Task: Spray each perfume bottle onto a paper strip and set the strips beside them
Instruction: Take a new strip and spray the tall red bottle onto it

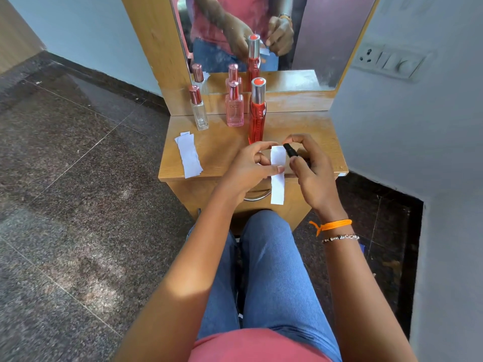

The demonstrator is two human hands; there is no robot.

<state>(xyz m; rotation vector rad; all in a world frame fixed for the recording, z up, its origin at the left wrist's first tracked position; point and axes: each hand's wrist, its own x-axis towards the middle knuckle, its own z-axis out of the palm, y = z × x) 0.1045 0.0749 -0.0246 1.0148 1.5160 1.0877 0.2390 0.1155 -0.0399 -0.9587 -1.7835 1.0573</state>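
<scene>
My left hand pinches a white paper strip and holds it upright over the table's front edge. My right hand grips a small black bottle, its top aimed at the upper part of the strip. Three capped bottles stand in a row at the back of the wooden table: a clear one on the left, a pink one in the middle, a tall red one on the right. A stack of spare strips lies at the table's left front.
A mirror behind the table reflects the bottles and my hands. A wall with a switch plate stands close on the right. Dark stone floor lies to the left. My knees in blue jeans are below the table front.
</scene>
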